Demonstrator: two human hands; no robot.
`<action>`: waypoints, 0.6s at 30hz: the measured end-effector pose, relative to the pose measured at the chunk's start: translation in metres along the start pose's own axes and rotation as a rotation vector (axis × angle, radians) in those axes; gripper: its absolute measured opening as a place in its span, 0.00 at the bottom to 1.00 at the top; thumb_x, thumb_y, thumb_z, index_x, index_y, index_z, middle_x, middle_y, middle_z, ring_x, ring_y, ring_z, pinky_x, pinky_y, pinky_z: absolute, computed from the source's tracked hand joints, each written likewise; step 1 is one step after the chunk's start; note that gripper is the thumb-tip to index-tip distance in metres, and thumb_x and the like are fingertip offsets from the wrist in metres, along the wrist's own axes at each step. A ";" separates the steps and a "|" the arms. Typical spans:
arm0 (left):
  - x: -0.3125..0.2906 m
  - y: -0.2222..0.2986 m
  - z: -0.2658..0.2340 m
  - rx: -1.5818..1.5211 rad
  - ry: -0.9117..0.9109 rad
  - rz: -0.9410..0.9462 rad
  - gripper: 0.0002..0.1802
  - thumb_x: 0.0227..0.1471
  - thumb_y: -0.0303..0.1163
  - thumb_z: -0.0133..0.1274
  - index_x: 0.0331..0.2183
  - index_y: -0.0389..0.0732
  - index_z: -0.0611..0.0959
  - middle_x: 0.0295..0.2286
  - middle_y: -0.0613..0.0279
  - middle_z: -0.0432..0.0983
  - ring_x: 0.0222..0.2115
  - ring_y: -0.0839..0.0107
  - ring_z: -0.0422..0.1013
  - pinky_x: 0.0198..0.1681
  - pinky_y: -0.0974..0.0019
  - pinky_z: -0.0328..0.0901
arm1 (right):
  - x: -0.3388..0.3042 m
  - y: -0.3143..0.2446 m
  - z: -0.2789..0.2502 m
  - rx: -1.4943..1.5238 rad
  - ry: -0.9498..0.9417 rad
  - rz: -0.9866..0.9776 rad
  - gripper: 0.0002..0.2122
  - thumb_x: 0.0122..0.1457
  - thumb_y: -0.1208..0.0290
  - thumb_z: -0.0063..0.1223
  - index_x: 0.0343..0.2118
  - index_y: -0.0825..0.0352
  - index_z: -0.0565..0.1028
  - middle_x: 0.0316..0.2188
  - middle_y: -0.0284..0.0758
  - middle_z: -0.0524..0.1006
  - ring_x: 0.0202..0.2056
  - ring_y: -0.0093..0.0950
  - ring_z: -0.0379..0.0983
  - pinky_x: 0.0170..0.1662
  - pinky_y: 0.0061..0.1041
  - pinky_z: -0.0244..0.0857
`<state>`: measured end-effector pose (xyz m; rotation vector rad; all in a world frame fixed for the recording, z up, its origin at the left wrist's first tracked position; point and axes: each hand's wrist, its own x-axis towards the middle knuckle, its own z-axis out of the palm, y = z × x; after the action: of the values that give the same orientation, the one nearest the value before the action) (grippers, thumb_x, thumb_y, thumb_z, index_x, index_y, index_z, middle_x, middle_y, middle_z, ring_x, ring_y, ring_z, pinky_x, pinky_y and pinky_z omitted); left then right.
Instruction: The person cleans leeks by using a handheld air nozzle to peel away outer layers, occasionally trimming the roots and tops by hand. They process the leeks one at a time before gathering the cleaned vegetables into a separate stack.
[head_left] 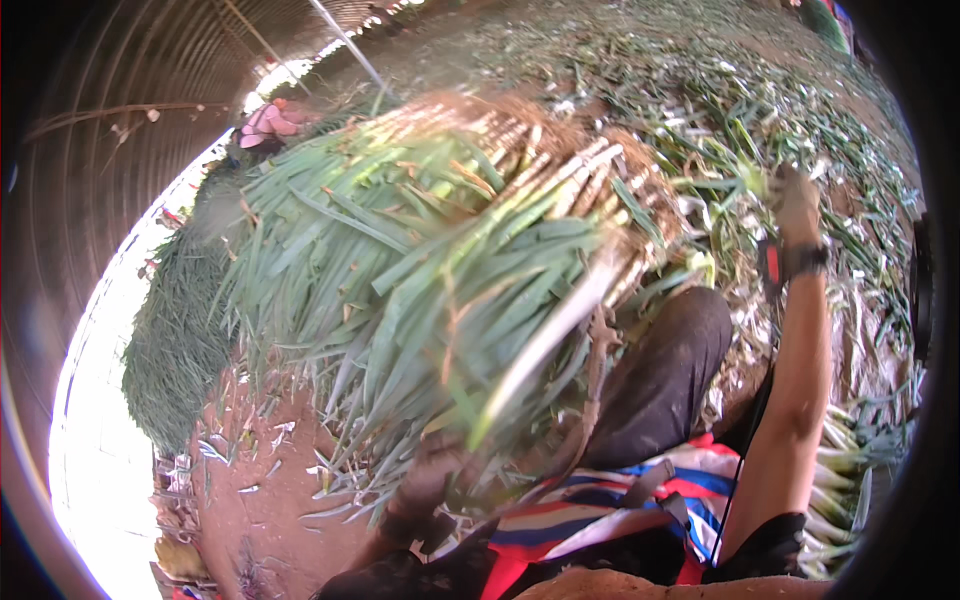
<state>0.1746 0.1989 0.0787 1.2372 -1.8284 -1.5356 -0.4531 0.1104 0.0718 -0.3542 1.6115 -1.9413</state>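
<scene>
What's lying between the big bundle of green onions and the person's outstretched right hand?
In the head view, loose cut green onions lie strewn on the dirt between the green onion bundle and the right hand; the person's dark-trousered knee sits just below.

Reddish dirt floor (270,470), arched tunnel roof (130,90)

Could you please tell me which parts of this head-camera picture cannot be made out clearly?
- Left hand: blurred, fingers buried under the big bundle of green onions with white stalks; grip unclear.
- Right hand: small, blurred, reaching among the loose green onion stalks on the ground; what it holds is unclear.
- Pink-clad person: far off, mostly hidden behind the bundle.
</scene>
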 end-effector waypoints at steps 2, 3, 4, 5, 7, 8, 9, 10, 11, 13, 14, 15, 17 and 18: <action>0.011 -0.003 0.001 -0.283 0.086 -0.110 0.16 0.55 0.37 0.52 0.40 0.34 0.78 0.20 0.66 0.70 0.17 0.78 0.63 0.19 0.76 0.56 | 0.012 -0.012 -0.024 -1.247 0.303 -0.221 0.23 0.47 0.53 0.60 0.38 0.69 0.77 0.31 0.45 0.79 0.29 0.34 0.76 0.33 0.36 0.68; 0.016 -0.003 0.001 -0.439 0.079 -0.150 0.15 0.55 0.35 0.52 0.40 0.33 0.77 0.20 0.65 0.70 0.17 0.78 0.64 0.20 0.76 0.57 | -0.022 -0.009 -0.013 -1.335 0.274 -0.438 0.24 0.45 0.54 0.61 0.37 0.71 0.76 0.31 0.45 0.79 0.33 0.36 0.77 0.36 0.35 0.68; 0.024 -0.002 0.002 -0.589 0.069 -0.200 0.15 0.55 0.34 0.51 0.40 0.33 0.77 0.20 0.65 0.70 0.18 0.79 0.64 0.20 0.77 0.57 | -0.042 0.001 0.001 -1.326 0.179 -0.438 0.22 0.45 0.57 0.61 0.37 0.71 0.76 0.31 0.45 0.79 0.33 0.36 0.77 0.35 0.34 0.68; 0.029 -0.004 0.009 -0.600 0.052 -0.244 0.15 0.55 0.34 0.51 0.40 0.33 0.77 0.20 0.65 0.70 0.18 0.79 0.64 0.20 0.77 0.57 | -0.103 -0.009 0.044 -1.353 -0.021 -0.401 0.18 0.48 0.62 0.61 0.37 0.71 0.76 0.31 0.42 0.79 0.33 0.32 0.76 0.35 0.31 0.68; 0.047 0.002 0.028 -0.585 0.005 -0.108 0.15 0.53 0.32 0.51 0.40 0.33 0.77 0.21 0.64 0.70 0.18 0.79 0.64 0.20 0.77 0.57 | -0.172 0.015 0.053 -0.538 -0.612 -0.237 0.17 0.48 0.68 0.63 0.40 0.70 0.76 0.31 0.36 0.78 0.33 0.25 0.74 0.37 0.26 0.67; 0.060 0.003 0.038 -0.580 -0.069 -0.161 0.15 0.53 0.32 0.51 0.40 0.33 0.77 0.21 0.64 0.70 0.18 0.79 0.64 0.20 0.77 0.57 | -0.191 0.041 0.053 -0.423 -0.747 -0.276 0.17 0.48 0.68 0.64 0.40 0.70 0.76 0.32 0.37 0.79 0.36 0.25 0.74 0.40 0.25 0.66; 0.077 0.006 0.050 -0.359 -0.151 -0.045 0.15 0.52 0.31 0.51 0.40 0.32 0.77 0.21 0.64 0.71 0.19 0.78 0.64 0.20 0.75 0.58 | -0.216 0.057 0.053 -0.449 -0.786 -0.448 0.16 0.48 0.69 0.63 0.39 0.71 0.77 0.32 0.36 0.78 0.36 0.25 0.73 0.41 0.24 0.66; 0.092 0.009 0.062 -0.146 -0.239 0.089 0.16 0.51 0.31 0.51 0.41 0.32 0.77 0.22 0.64 0.71 0.20 0.78 0.65 0.21 0.74 0.58 | -0.253 0.050 0.060 -0.137 -0.886 -0.195 0.15 0.48 0.68 0.63 0.38 0.70 0.77 0.31 0.36 0.79 0.35 0.26 0.74 0.41 0.25 0.67; 0.105 0.015 0.079 -0.013 -0.320 0.237 0.17 0.51 0.32 0.52 0.41 0.31 0.77 0.22 0.64 0.72 0.20 0.75 0.66 0.22 0.73 0.59 | -0.267 0.050 0.049 -0.196 -0.789 -0.273 0.14 0.48 0.68 0.63 0.37 0.70 0.77 0.30 0.34 0.78 0.34 0.25 0.74 0.40 0.23 0.67; 0.119 0.031 0.104 0.434 -0.411 0.556 0.21 0.51 0.36 0.54 0.42 0.31 0.76 0.23 0.62 0.73 0.21 0.69 0.68 0.25 0.69 0.62 | -0.297 0.039 0.015 -0.119 -0.555 -0.198 0.11 0.49 0.69 0.63 0.34 0.70 0.78 0.28 0.32 0.78 0.32 0.23 0.73 0.38 0.21 0.67; 0.127 0.046 0.116 0.748 -0.398 0.743 0.23 0.51 0.39 0.55 0.44 0.31 0.76 0.24 0.61 0.74 0.23 0.65 0.69 0.28 0.67 0.64 | -0.315 0.030 -0.006 0.040 -0.412 -0.074 0.10 0.50 0.69 0.63 0.32 0.70 0.78 0.26 0.31 0.78 0.31 0.22 0.73 0.37 0.20 0.67; 0.139 0.057 0.132 0.743 -0.393 0.999 0.27 0.51 0.41 0.56 0.47 0.31 0.74 0.29 0.56 0.75 0.29 0.60 0.70 0.34 0.63 0.64 | -0.326 0.032 -0.034 0.065 -0.357 -0.235 0.07 0.52 0.71 0.61 0.29 0.70 0.77 0.25 0.30 0.76 0.29 0.20 0.72 0.35 0.18 0.67; 0.157 0.066 0.162 0.772 -0.231 1.289 0.30 0.50 0.43 0.57 0.50 0.34 0.73 0.38 0.51 0.74 0.39 0.53 0.69 0.46 0.56 0.62 | -0.379 0.005 -0.088 -0.090 -0.142 -0.271 0.06 0.52 0.73 0.59 0.30 0.69 0.77 0.23 0.29 0.76 0.30 0.20 0.73 0.34 0.18 0.68; 0.163 0.072 0.177 0.818 -0.103 1.352 0.30 0.48 0.44 0.58 0.50 0.36 0.74 0.42 0.50 0.73 0.44 0.50 0.67 0.52 0.52 0.59 | -0.407 0.011 -0.115 0.158 -0.005 -0.599 0.07 0.53 0.72 0.57 0.32 0.70 0.77 0.26 0.32 0.77 0.31 0.23 0.75 0.30 0.19 0.67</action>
<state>-0.0721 0.1551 0.0637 -0.0818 -2.5288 -0.0851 -0.1896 0.4407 0.0995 -0.8509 1.4379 -2.4797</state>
